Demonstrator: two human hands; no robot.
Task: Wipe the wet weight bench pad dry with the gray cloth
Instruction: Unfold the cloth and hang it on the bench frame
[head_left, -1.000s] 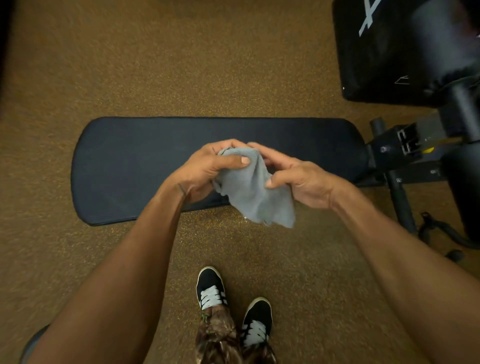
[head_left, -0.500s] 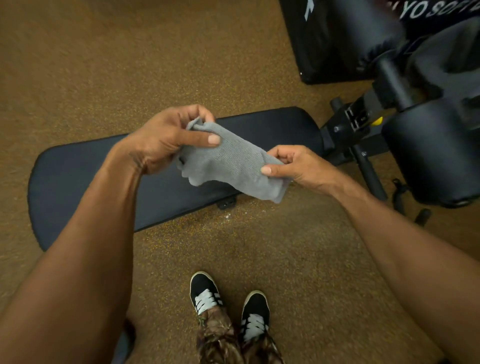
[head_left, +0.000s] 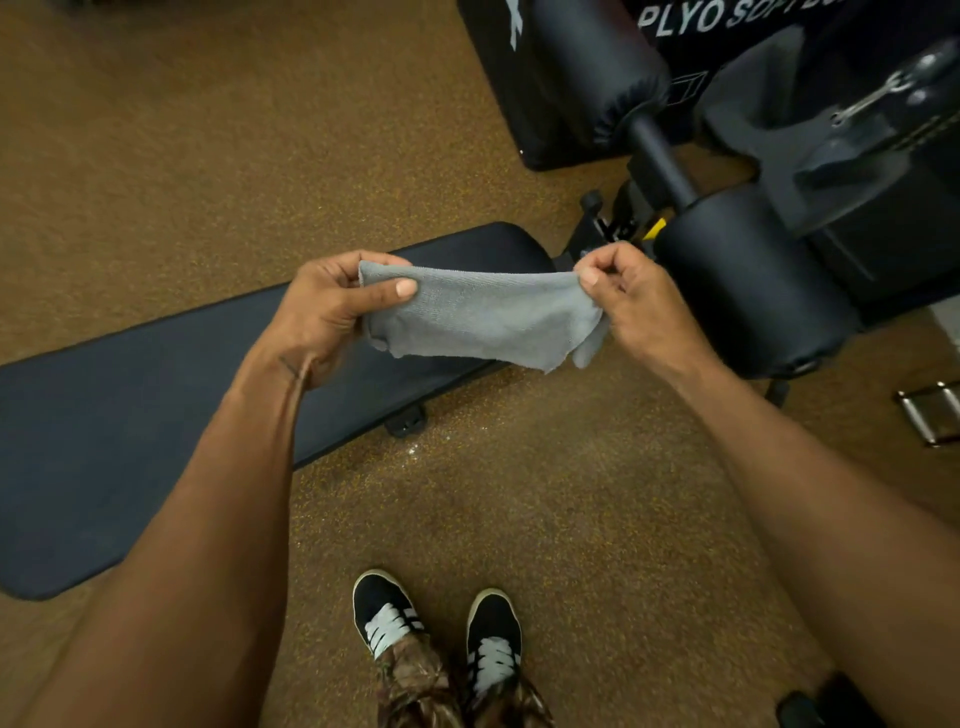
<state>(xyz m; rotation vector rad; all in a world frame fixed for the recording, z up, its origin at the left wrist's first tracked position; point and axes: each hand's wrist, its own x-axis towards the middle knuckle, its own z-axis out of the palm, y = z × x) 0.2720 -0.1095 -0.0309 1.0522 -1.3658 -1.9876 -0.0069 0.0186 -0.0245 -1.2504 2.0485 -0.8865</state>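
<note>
My left hand (head_left: 332, 306) and right hand (head_left: 631, 306), each pinching an end, had pulled the bunched soft gray cloth (head_left: 480, 322) out flat above the long black padded bench pad (head_left: 156, 410), ready, I judged, for wiping.

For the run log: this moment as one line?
left hand: pinches left end of gray cloth | right hand: pinches its right end | cloth: spread in air over bench pad | pad contact: none
</note>
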